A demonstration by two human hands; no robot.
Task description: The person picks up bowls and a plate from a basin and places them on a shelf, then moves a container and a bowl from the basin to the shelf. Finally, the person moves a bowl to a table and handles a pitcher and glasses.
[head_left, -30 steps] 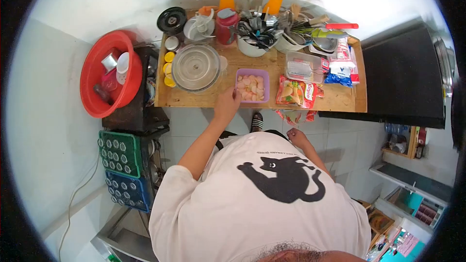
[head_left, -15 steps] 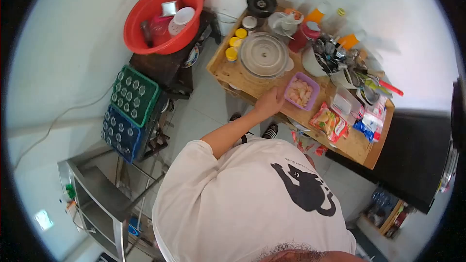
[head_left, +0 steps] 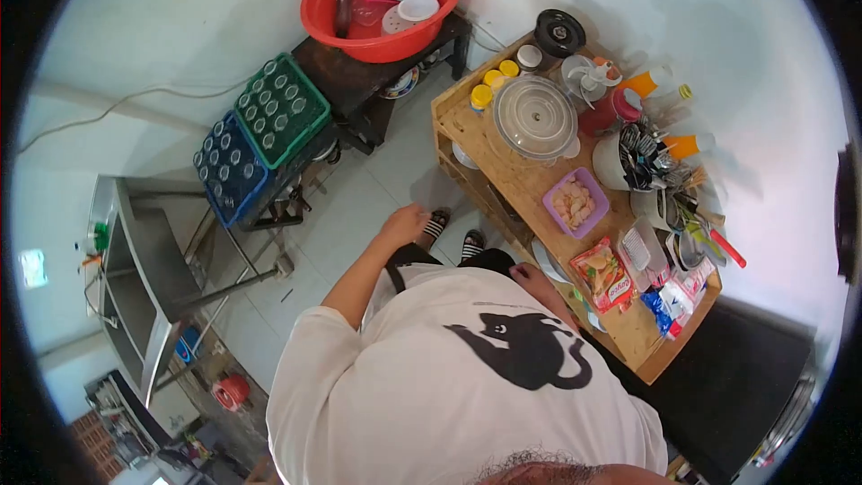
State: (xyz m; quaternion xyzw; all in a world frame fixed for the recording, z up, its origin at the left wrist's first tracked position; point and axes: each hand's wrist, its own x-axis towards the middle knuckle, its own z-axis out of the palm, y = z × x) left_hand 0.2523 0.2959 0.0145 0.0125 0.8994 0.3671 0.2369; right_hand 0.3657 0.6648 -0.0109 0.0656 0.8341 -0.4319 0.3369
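My left hand [head_left: 407, 224] hangs over the floor gap left of the wooden table, away from everything on it. Its fingers look loosely curled, with nothing seen in them. Low beside the table's near edge is my right hand [head_left: 532, 279], partly hidden by my shirt; its fingers do not show clearly. On the table [head_left: 467, 121], a purple plastic tub [head_left: 593, 226] holds pale, chunky pieces of food. A red-and-yellow seasoning packet [head_left: 603, 276] lies in front of it. Behind the tub sits a round container with a clear lid [head_left: 536, 117].
Yellow-lidded jars [head_left: 482, 96], a red-lidded container [head_left: 613, 112] and a cutlery holder [head_left: 611, 164] stand along the table's back. A red basin [head_left: 384, 47] rests on a dark stand. Green [head_left: 282, 110] and blue [head_left: 232, 166] crates of glasses are left, near a metal sink unit [head_left: 166, 256].
My left hand has left the purple tub and drawn back over the floor. The tub stays on the table. My right hand has come into view, and the camera's view has turned left.
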